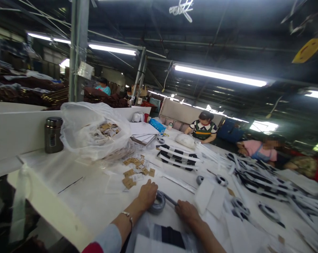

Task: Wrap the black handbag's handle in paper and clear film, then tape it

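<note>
A coiled grey belt [159, 205] lies on the white table in front of me, its free end running out to the right. My left hand [147, 194] grips the coil at its upper left side, the fingers curled against it. The loose end is held by my right hand [186, 211], whose fingertips are partly hidden. Just below both hands lies a dark and pale flat piece [172, 236] under clear plastic. Small brown tags [132, 172] are scattered beyond my left hand. White rectangular sheets [208, 195] lie to the right of my right hand.
A large plastic bag of tags [95, 137] and a dark flask [53, 135] stand at left. Several coiled belts [269, 212] and black-and-white strips [264, 182] cover the right side. A co-worker [203, 128] is across the table; others sit at far right.
</note>
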Motion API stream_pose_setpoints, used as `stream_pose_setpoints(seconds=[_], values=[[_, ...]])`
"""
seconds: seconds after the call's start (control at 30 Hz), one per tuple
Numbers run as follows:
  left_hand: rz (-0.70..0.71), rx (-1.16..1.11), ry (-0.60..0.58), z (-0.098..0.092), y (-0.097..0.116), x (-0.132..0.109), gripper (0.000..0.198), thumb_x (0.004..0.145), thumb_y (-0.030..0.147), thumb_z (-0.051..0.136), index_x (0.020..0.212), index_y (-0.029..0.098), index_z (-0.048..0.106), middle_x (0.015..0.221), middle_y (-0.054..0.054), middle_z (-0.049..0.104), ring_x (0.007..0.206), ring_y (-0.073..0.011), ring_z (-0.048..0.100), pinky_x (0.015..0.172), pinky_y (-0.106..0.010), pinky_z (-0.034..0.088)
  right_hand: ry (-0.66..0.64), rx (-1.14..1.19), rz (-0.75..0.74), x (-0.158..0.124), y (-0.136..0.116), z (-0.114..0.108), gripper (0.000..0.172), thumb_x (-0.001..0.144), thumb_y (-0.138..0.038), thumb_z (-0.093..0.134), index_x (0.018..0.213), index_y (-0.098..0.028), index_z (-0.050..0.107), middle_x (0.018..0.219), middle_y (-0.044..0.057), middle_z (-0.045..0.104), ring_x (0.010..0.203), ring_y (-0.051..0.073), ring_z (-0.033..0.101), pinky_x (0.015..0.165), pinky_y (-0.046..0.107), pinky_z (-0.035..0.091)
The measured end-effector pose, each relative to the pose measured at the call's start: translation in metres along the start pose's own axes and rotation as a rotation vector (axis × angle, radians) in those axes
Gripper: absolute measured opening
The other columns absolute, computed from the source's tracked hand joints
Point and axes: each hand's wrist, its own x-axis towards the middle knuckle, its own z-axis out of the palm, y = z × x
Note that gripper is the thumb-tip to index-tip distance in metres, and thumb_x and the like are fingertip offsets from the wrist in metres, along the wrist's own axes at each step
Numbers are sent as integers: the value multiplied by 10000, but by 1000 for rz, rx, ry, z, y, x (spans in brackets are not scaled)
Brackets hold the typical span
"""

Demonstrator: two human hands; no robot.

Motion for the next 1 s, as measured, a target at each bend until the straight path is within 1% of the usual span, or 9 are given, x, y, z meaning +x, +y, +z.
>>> stream_pose_setpoints(seconds=[0.13,0.33,0.4,0.5,0.57,0.67,0.8,0.87,1.0], values=[[-16,21,-3,-2,2,0,249,871,153,469,1073,175,612,1142,-122,645,1197,-283,499,901,-397,524,-54,54,41,-5,8,-6,300,930,-229,414,1096,-160,654,1141,166,709,1097,281,648,871,368,455],[-31,45,-9,-4,3,2,260,872,154,468,1073,160,632,1150,-138,634,1196,-297,504,848,-377,525,-21,167,86,-26,19,-14,285,905,-232,445,1090,-140,642,1137,144,695,1087,249,636,916,338,441],[-25,54,-16,-6,2,1,255,881,158,461,1059,157,643,1159,-142,628,1188,-294,511,840,-371,518,8,205,104,-34,21,-19,314,891,-253,488,1147,-137,628,1169,140,680,1100,247,627,936,339,443],[-23,68,-24,-9,1,1,253,891,172,456,1046,145,654,1169,-153,622,1172,-297,524,837,-371,505,64,253,122,-56,19,-30,401,920,-291,479,1285,-150,565,1308,137,616,1215,247,567,1017,356,419],[-19,77,-25,-9,0,2,245,888,183,474,1045,137,657,1158,-158,627,1166,-299,529,864,-381,490,131,301,72,-82,12,-39,404,948,-330,460,1308,-175,558,1348,126,594,1261,247,535,1065,379,399],[-2,93,-25,-10,-1,5,229,885,200,500,1029,134,666,1137,-157,642,1180,-300,526,943,-400,448,267,354,-119,-137,-6,-49,403,950,-395,511,1311,-225,568,1344,111,604,1267,259,532,1094,425,397],[-5,117,-43,-9,-1,8,221,887,194,496,1018,140,667,1126,-153,647,1159,-282,550,934,-373,448,276,263,-407,-198,-29,-38,630,798,-461,744,1359,-272,529,1345,86,617,1236,279,556,1131,475,377],[-17,125,-61,-9,-1,10,223,892,199,490,1030,152,659,1138,-144,644,1117,-258,582,897,-346,461,319,208,-463,-211,-35,-25,616,789,-429,762,1339,-263,541,1328,79,632,1216,273,570,1134,479,375],[-49,138,-97,-12,-2,12,237,895,235,482,1038,166,660,1140,-126,649,1052,-243,630,833,-321,477,523,131,-469,-208,-36,-2,353,917,-239,597,1269,-260,586,1310,58,651,1224,232,565,1095,445,416]])
